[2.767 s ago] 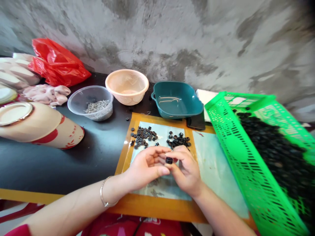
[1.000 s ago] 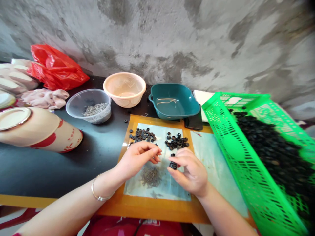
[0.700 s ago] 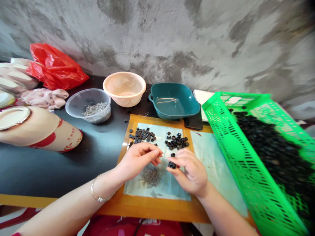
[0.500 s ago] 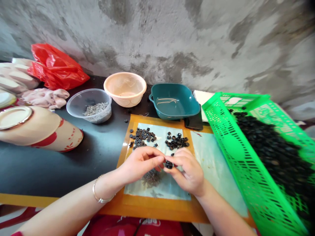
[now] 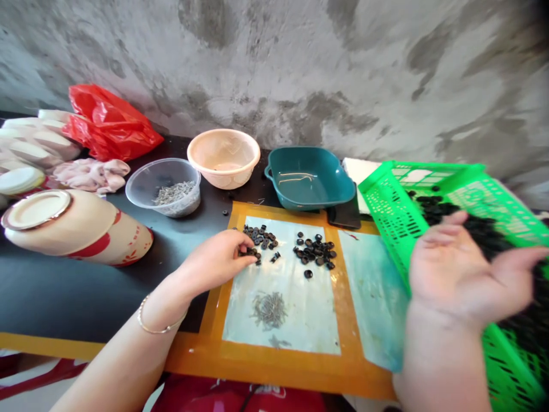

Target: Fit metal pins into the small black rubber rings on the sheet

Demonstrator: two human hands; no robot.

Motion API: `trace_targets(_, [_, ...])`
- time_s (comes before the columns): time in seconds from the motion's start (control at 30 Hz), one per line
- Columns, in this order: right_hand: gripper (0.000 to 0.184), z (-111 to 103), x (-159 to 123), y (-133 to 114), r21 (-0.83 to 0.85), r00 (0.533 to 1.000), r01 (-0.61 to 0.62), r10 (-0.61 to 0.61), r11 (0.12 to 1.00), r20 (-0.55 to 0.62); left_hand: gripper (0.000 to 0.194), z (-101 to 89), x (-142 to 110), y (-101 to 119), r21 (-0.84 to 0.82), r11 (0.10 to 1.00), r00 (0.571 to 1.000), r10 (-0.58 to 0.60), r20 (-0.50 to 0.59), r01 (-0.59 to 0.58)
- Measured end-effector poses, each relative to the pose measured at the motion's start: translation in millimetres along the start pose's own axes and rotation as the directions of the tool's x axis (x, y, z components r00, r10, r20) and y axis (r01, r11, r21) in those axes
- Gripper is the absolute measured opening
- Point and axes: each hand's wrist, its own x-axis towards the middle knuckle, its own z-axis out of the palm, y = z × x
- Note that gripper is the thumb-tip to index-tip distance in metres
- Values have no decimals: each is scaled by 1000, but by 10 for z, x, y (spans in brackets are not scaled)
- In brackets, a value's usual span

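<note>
My left hand point(image 5: 213, 261) rests its curled fingertips on the left pile of black rubber rings point(image 5: 257, 240), lying on a pale plastic sheet point(image 5: 283, 337) with an orange border. I cannot tell whether those fingers pinch a ring. A second pile of rings point(image 5: 315, 252) lies to the right, with a lone ring point(image 5: 307, 274) just below it. Nearer me sits a small heap of thin metal screws point(image 5: 269, 310). My right hand point(image 5: 461, 274) hangs open, fingers apart, over the green plastic basket point(image 5: 386, 229) heaped with black rings point(image 5: 484, 234).
Along the wall stand a clear plastic tub of screws point(image 5: 165, 189), a peach bowl point(image 5: 223, 159) and a teal dish point(image 5: 309, 178). A dark phone point(image 5: 345, 214) lies by the dish. Ceramic bowls point(image 5: 77, 229) lie on their side at left, near a red plastic bag point(image 5: 107, 126).
My right hand has left the sheet and moved right over the basket, and the dark ring it held is no longer in it. My left hand has moved up to the left pile.
</note>
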Motion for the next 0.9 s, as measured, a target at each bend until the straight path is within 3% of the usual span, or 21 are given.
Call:
trace_targets(0.07, [44,87,-88,49,-55,990,-42,49,998,133,24,65,-10,15,86,994,998,57,40,-60])
trace_targets(0.13, [19,281,-300,165,-249,923,19,79,968,376,21,131,-6,37,156,980,990,113,80,-124])
trace_targets(0.17, [12,390,-428,232,-393,854,68,150,917,498,20,161,1,47,186,971,986,134,95,-150])
trace_targets(0.2, [7,493,-556,298,-528,748,131,266,839,608,19,186,9,54,212,962,983,150,104,-169])
trace_targets(0.27, [7,651,-771,413,-600,569,342,349,723,745,20,228,25,62,254,949,981,165,105,-187])
trace_targets(0.33, [8,732,-901,494,-591,458,472,392,654,798,20,260,35,62,275,941,979,178,99,-199])
trace_targets(0.4, [7,757,-955,536,-565,397,541,403,623,825,21,287,37,61,268,940,977,193,92,-211])
trace_targets(0.5, [6,757,-968,544,-533,348,599,406,597,845,20,325,26,64,207,952,974,218,58,-225])
trace_targets(0.7, [15,749,-963,512,-568,335,582,466,581,819,18,402,-1,89,24,988,987,151,-55,-150])
trace_targets(0.9, [13,742,-911,483,-671,411,405,531,622,741,16,463,12,120,-286,958,999,-19,-35,8])
